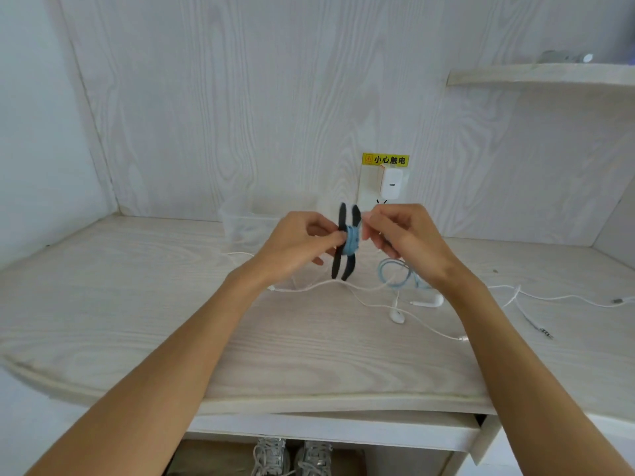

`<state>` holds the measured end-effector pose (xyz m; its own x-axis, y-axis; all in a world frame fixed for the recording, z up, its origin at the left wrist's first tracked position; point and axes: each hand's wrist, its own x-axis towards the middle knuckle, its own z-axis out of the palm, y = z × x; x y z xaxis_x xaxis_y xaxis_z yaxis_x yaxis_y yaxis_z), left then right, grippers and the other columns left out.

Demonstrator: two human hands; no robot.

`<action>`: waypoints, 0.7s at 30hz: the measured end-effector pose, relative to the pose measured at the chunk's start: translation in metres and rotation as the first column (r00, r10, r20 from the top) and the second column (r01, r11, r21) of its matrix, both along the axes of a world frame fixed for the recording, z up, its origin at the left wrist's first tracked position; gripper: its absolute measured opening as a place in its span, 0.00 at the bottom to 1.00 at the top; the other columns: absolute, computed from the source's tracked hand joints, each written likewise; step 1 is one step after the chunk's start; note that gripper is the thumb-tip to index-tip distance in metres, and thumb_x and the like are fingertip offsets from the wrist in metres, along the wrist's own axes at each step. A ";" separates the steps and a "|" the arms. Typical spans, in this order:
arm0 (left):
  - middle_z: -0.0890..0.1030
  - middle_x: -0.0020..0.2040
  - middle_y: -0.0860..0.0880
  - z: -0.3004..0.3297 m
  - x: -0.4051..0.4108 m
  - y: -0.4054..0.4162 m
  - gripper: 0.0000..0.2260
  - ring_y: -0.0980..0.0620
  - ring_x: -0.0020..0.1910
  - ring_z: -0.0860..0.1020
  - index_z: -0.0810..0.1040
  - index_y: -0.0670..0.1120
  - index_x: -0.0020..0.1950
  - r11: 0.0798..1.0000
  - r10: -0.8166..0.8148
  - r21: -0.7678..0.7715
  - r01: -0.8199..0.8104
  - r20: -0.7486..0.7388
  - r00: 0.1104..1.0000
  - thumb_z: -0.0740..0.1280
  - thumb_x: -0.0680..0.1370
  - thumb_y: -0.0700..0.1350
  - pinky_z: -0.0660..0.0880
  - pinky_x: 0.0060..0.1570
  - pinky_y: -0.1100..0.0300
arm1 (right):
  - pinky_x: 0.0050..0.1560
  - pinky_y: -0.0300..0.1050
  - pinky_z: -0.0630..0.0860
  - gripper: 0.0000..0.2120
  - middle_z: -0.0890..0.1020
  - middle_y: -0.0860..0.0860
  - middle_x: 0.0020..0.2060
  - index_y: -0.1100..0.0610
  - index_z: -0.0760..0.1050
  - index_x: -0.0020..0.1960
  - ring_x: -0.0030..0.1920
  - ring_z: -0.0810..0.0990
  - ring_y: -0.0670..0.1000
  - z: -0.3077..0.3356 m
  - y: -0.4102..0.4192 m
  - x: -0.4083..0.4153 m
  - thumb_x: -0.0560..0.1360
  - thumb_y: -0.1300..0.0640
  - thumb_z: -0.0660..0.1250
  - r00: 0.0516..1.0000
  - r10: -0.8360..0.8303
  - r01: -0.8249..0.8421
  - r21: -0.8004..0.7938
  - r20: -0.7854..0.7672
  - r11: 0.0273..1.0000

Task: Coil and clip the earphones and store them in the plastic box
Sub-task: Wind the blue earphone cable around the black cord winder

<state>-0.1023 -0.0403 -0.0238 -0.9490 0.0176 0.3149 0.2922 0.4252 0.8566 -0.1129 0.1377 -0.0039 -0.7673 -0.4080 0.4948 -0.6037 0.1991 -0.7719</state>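
Observation:
My left hand [302, 243] pinches a black winder clip [345, 242] with two long flaps, held upright above the desk. Light blue earphone cable [352, 240] is wound around its middle. My right hand [402, 235] pinches the blue cable just right of the clip. The loose rest of the blue cable [398, 274] hangs in loops down to the desk. A clear plastic box [247, 221] stands at the back of the desk, left of my hands.
White earphones [397, 316] and their cable lie spread on the pale wooden desk [137, 304], with another white cable [567, 298] at the right. A white charger [391, 183] sits in the wall socket behind. A shelf [539, 75] hangs at the upper right.

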 end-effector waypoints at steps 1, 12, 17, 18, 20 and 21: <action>0.85 0.43 0.46 0.002 0.003 0.001 0.06 0.53 0.42 0.84 0.81 0.43 0.49 0.998 -0.060 -0.010 0.060 0.053 0.997 0.70 0.76 0.44 0.77 0.35 0.65 | 0.28 0.37 0.62 0.17 0.71 0.57 0.27 0.65 0.76 0.34 0.27 0.65 0.48 0.001 0.003 -0.002 0.78 0.56 0.64 1.000 -0.024 0.024 -0.035 0.003 0.999; 0.85 0.49 0.49 0.013 0.018 -0.002 0.12 0.56 0.47 0.82 0.82 0.47 0.52 0.887 -0.461 0.149 0.437 0.264 0.847 0.59 0.81 0.43 0.76 0.44 0.66 | 0.27 0.32 0.61 0.25 0.65 0.46 0.21 0.52 0.66 0.23 0.22 0.60 0.42 0.001 0.008 -0.009 0.75 0.44 0.65 0.976 -0.139 0.139 0.015 0.168 0.990; 0.84 0.52 0.53 0.014 0.012 -0.005 0.11 0.59 0.54 0.80 0.80 0.49 0.56 0.857 -0.456 0.352 0.376 0.179 0.872 0.59 0.80 0.47 0.78 0.48 0.64 | 0.26 0.32 0.58 0.24 0.63 0.44 0.20 0.55 0.62 0.28 0.22 0.57 0.43 -0.001 0.002 -0.009 0.78 0.42 0.58 0.962 -0.121 0.106 0.076 0.244 0.991; 0.83 0.53 0.53 0.014 0.011 -0.005 0.12 0.58 0.56 0.80 0.80 0.49 0.58 0.848 -0.457 0.375 0.375 0.158 0.875 0.60 0.79 0.48 0.78 0.51 0.63 | 0.26 0.32 0.58 0.24 0.63 0.43 0.20 0.55 0.62 0.29 0.22 0.57 0.43 -0.002 0.000 -0.008 0.79 0.42 0.57 0.961 -0.119 0.101 0.085 0.248 0.991; 0.82 0.57 0.49 0.012 0.008 -0.005 0.14 0.55 0.59 0.79 0.78 0.47 0.62 0.842 -0.449 0.397 0.366 0.137 0.883 0.60 0.80 0.47 0.77 0.55 0.61 | 0.25 0.32 0.58 0.24 0.63 0.43 0.20 0.55 0.63 0.29 0.22 0.58 0.43 -0.005 -0.003 -0.009 0.80 0.43 0.55 0.962 -0.120 0.092 0.120 0.246 0.988; 0.82 0.58 0.48 0.011 0.008 -0.005 0.14 0.54 0.59 0.79 0.77 0.45 0.63 0.843 -0.439 0.405 0.354 0.137 0.888 0.59 0.81 0.46 0.77 0.55 0.62 | 0.25 0.31 0.58 0.24 0.63 0.43 0.20 0.55 0.63 0.30 0.21 0.58 0.42 -0.006 -0.005 -0.009 0.80 0.44 0.53 0.963 -0.126 0.093 0.144 0.239 0.985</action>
